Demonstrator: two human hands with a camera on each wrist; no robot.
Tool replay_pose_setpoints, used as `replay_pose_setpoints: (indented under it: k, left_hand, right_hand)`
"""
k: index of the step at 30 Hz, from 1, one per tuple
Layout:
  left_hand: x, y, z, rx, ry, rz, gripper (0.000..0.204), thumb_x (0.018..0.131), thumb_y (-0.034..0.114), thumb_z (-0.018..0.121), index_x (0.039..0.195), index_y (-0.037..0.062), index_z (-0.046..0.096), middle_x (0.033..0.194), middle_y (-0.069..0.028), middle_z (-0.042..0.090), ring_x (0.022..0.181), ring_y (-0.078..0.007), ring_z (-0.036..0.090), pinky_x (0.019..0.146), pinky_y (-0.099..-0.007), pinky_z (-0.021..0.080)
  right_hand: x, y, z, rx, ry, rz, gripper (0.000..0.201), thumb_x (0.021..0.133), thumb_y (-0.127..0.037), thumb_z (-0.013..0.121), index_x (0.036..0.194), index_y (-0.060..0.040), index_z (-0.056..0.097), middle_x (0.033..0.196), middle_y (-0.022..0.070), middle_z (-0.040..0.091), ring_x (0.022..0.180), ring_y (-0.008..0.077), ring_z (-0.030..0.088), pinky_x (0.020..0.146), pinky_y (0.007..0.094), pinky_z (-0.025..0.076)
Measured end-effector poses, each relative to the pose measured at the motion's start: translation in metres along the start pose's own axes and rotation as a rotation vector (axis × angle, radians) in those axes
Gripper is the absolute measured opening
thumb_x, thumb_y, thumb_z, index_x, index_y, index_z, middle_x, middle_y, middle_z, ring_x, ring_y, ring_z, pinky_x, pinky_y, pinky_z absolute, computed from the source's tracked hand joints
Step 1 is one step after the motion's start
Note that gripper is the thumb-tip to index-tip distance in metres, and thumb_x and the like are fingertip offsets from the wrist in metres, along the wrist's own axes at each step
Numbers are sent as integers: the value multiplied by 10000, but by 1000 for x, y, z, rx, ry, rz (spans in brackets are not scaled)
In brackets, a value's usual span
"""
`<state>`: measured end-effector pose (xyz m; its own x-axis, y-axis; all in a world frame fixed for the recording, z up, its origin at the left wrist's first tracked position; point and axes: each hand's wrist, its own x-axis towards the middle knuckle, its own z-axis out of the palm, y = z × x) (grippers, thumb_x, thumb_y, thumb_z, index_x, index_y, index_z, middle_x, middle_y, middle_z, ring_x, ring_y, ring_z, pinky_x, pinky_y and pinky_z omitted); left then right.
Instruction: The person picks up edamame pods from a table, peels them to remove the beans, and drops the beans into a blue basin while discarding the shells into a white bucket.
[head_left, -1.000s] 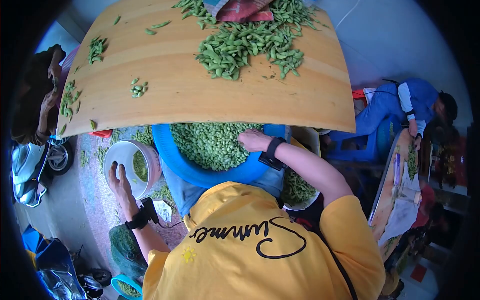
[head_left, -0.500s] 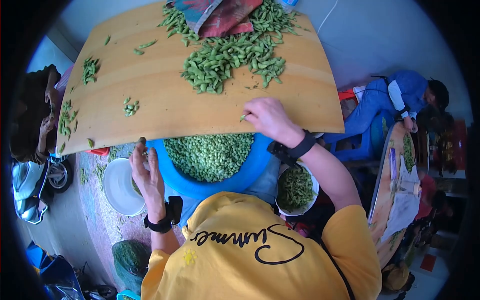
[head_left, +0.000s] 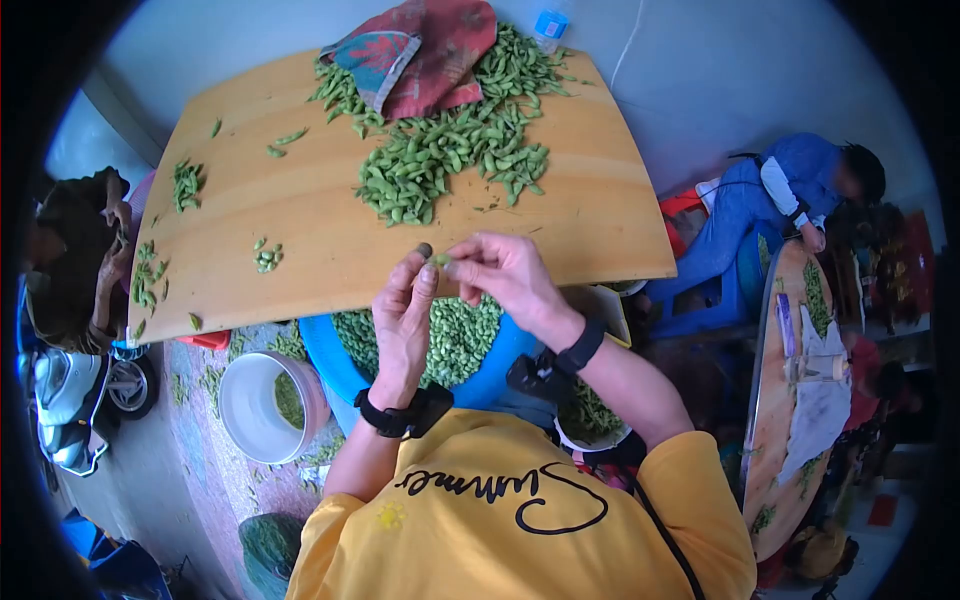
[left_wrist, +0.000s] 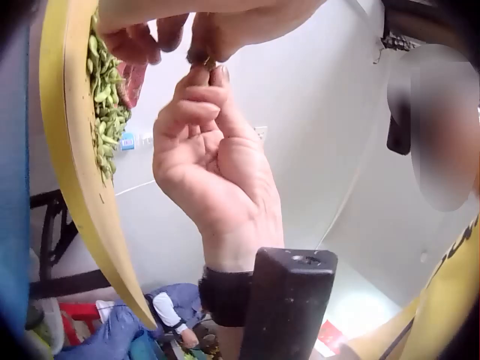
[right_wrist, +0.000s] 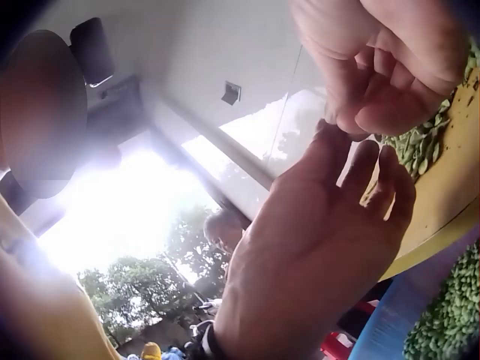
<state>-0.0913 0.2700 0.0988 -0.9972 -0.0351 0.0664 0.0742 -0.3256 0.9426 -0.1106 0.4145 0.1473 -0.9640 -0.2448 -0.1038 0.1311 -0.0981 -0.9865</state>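
Both hands meet just above the near edge of the wooden table (head_left: 590, 215). A small green soybean pod (head_left: 440, 261) is between their fingertips. My left hand (head_left: 402, 325) pinches one end with thumb and fingers; my right hand (head_left: 510, 280) pinches it from the other side. In the left wrist view the left hand (left_wrist: 217, 157) points up to the right hand's fingertips, which largely hide the pod. Below them, partly under the table edge, a blue basin (head_left: 318, 345) holds shelled green beans (head_left: 465, 335). Beyond the hands lies a pile of pods (head_left: 415, 165).
A cloth (head_left: 440, 55) covers part of the pile, with a bottle (head_left: 550, 28) behind. Small groups of pods (head_left: 187, 185) and loose beans (head_left: 267, 257) lie on the left. A white bucket (head_left: 240, 410) stands left; a container of pods (head_left: 590, 412) stands right.
The right hand has risen from the basin and moved left with a pod. The left hand has come from beside the bucket to meet it, and both now pinch the pod.
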Motion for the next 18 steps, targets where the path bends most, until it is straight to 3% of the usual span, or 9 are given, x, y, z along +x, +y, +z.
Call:
replay_pose_setpoints:
  k: [4,7,8,11,13,15,16,17,18]
  left_hand:
    - [2,-8,8,-147,22,60,323,925,227,483,1139,-11,526,905,-25,569,709,-123,532,716,-252,442]
    - [-1,6,15,-337,-4,-1,294,934,227,455,1092,-5,542,951,-43,574,742,-135,530,697,-280,447]
    - [-8,19,19,-578,-76,-64,303,930,231,454,1094,-10,537,999,-59,569,801,-138,524,720,-287,444]
    - [-16,22,22,-570,-60,-88,334,921,245,475,1121,-18,522,1041,-57,559,847,-137,515,726,-276,442]
    - [-23,23,22,-557,-123,-78,355,912,245,492,1142,-25,511,998,-56,573,853,-136,520,774,-286,424]
    - [-28,24,23,-598,-162,-175,358,909,233,498,1141,-38,516,951,-57,586,870,-127,525,815,-303,400]
    - [-27,24,21,-597,-163,-175,358,909,233,498,1141,-38,516,951,-57,586,870,-127,525,815,-303,400]
    - [-21,26,18,-291,-219,7,286,897,196,508,1074,-25,546,941,-63,582,921,-170,507,843,-328,387]
    - [-16,29,15,20,-271,184,217,886,159,519,1007,-12,576,931,-69,578,973,-214,489,871,-353,373]
  right_hand:
    - [-5,2,12,111,-15,-30,138,846,-108,601,896,20,599,705,30,576,568,71,527,499,191,423]
    - [-5,5,9,236,-149,8,148,860,-136,588,858,12,595,702,34,567,555,64,494,483,184,384]
    - [-4,3,4,263,-239,39,151,861,-140,584,838,8,590,699,34,562,548,60,477,477,181,363]
    - [-7,-10,-2,360,-392,133,160,848,-138,595,765,-1,592,662,27,552,506,50,432,443,185,315]
    - [-6,-13,-15,296,-520,189,163,841,-129,603,745,2,591,649,30,552,483,49,418,440,185,313]
    - [-11,-16,-15,230,-545,207,170,832,-123,607,716,1,592,620,19,543,477,45,425,436,193,318]
    - [-13,-18,-13,165,-566,228,180,823,-117,611,687,0,592,590,8,535,471,42,432,431,201,324]
    - [-13,-21,-13,162,-568,226,180,823,-117,611,687,0,592,590,8,535,471,42,432,431,201,324]
    - [-14,-23,-12,-106,-525,121,180,795,-106,616,655,2,580,561,31,544,454,88,473,432,240,350]
